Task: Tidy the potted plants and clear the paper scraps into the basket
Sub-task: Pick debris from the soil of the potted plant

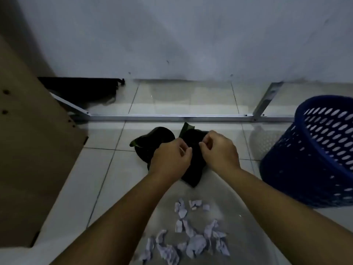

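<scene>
Both hands were out over the white tiled floor [107, 173], close together above the dark plants. The left hand [170, 159] had its fingers curled in, thumb against forefinger, pressed together in a pinch, though what it gripped, if anything, was too dark to tell. The right hand [219, 150] was curled the same way, fingertips bunched just beside the left's, and its catch could not be made out either. Under them sat two dark pots: the left pot [152, 138] showed a green leaf [134, 144] poking out at its left edge, the right pot [193, 169] ran down beneath both wrists, with another leaf [186, 129] sticking up at its far rim. The two pots looked to be touching, or very nearly. Nearer the person, between the forearms, the paper scraps [193, 238] lay scattered on the floor, crumpled and pale. The blue basket [313, 155] stood on the right, perforated, tilted in the wide view, well apart from the scraps and just beside the right forearm. A metal frame [172, 118] ran across the floor beyond the pots, a brown board [30, 150] filled the left side, and the white wall [172, 35] stood behind.
</scene>
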